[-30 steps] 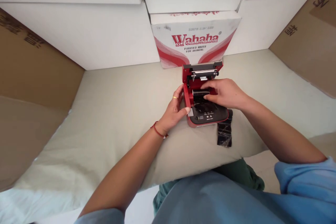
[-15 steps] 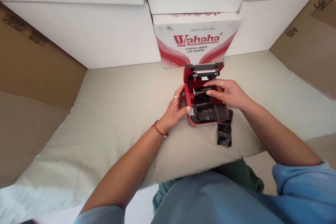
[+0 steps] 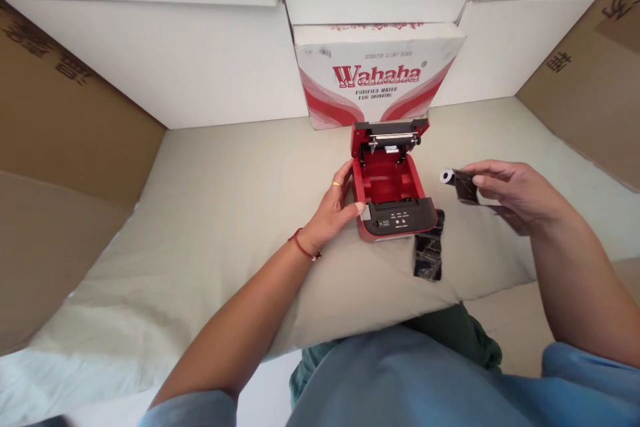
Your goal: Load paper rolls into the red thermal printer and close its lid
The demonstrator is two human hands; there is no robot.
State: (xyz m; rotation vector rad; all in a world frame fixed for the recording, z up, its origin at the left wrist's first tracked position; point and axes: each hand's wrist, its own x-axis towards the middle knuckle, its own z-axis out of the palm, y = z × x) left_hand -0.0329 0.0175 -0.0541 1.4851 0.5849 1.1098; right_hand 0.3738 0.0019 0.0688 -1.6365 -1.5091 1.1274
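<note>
A small red and black label printer (image 3: 395,220) stands on the cloth with its lid (image 3: 390,137) raised. Its red paper bay holds nothing. My left hand (image 3: 340,210) grips the printer's left side, thumb on the front left corner and fingers along the side wall. To the right of the printer, my right hand (image 3: 505,190) pinches a black paper roll (image 3: 465,187) with a white core end. A loose tail of the roll hangs beneath that hand. Partly under the printer's front right corner lies a crumpled black strip (image 3: 429,253).
Behind the printer stands a Wahaha water carton (image 3: 377,77), against stacked white boxes (image 3: 225,67). Brown cardboard boxes flank the left (image 3: 65,147) and right (image 3: 590,73). A pale green cloth (image 3: 240,193) covers the surface, its front edge close to my body.
My right hand has lifted the black roll out of the printer bay and moved it to the right. The red inside and the front panel now show. My left hand stays put.
</note>
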